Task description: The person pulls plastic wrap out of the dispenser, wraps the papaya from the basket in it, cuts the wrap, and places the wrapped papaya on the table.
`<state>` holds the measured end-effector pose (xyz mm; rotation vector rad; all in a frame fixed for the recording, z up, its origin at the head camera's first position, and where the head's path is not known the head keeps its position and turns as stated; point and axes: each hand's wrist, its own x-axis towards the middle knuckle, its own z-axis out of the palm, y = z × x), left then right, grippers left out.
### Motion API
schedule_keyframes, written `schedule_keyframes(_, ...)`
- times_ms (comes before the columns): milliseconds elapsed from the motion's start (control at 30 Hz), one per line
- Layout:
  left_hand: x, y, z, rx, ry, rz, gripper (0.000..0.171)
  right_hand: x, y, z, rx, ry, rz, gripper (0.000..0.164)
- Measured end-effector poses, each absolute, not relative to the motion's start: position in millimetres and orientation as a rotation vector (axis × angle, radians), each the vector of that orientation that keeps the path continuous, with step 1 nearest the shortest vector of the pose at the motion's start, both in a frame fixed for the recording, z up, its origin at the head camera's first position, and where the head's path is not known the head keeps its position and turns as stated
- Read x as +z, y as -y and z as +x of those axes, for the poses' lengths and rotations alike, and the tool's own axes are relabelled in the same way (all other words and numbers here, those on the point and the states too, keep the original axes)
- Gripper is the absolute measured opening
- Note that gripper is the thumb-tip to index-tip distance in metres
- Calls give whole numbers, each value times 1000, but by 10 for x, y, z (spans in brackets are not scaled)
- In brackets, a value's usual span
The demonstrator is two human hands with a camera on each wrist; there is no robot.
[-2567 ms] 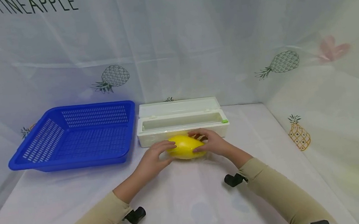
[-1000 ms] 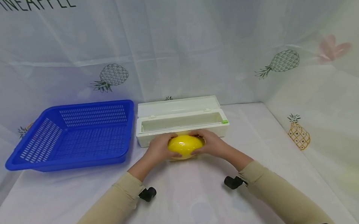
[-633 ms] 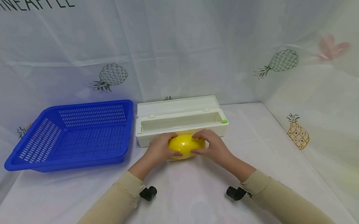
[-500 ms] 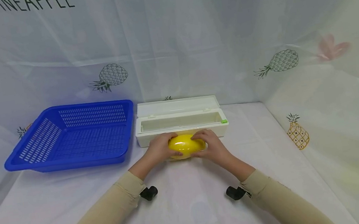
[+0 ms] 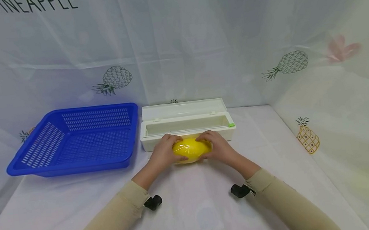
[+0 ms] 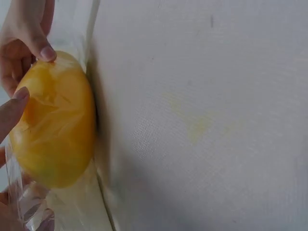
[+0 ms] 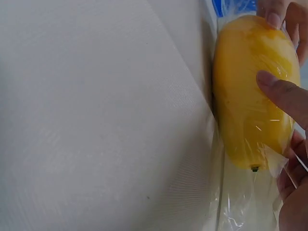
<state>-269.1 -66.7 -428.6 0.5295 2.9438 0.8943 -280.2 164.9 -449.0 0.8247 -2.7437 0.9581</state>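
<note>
A glossy yellow mango lies crosswise on the table, right in front of a white cling film dispenser. Clear cling film covers the fruit and trails past its stem end in the right wrist view. My left hand grips the mango's left end, thumb on the near side and fingers on top. Gripping the opposite end, my right hand has its thumb pressed on the film. The left wrist view shows wrinkled film bunched by the left fingers. The mango's underside is hidden.
The dispenser's lid stands raised at the back, and a green slider sits at its right end. To the left is a blue plastic basket with slotted walls. A white patterned cloth hangs behind.
My left hand has come in from the left and closed round the mango's left end. The right hand shifted its hold slightly on the other end. Basket and dispenser have stayed put.
</note>
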Motion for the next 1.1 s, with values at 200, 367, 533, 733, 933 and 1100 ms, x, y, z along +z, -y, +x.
schedule_keyframes(200, -4307, 676, -2670, 766, -2991, 579, 70, -4444, -1650, -2818, 964, 2765, 835, 56)
schedule_keyframes(367, -4318, 705, -2699, 913, -2932, 534, 70, -4389, -1653, -2843, 971, 2796, 847, 56)
schedule_keyframes(533, -4295, 739, -2737, 973, -2883, 548, 66, -4360, -1669, -2861, 1005, 2824, 828, 54)
schedule_keyframes(733, -4314, 762, -2794, 961, -2853, 578, 66, -4389, -1685, -2884, 1010, 2847, 830, 52)
schedule_keyframes(933, -4299, 771, -2793, 990, -2812, 535, 65, -4384, -1663, -2851, 1062, 2931, 775, 52)
schedule_keyframes(1100, -4276, 726, -2795, 984, -2802, 532, 63, -4352, -1654, -2768, 1083, 2921, 683, 52)
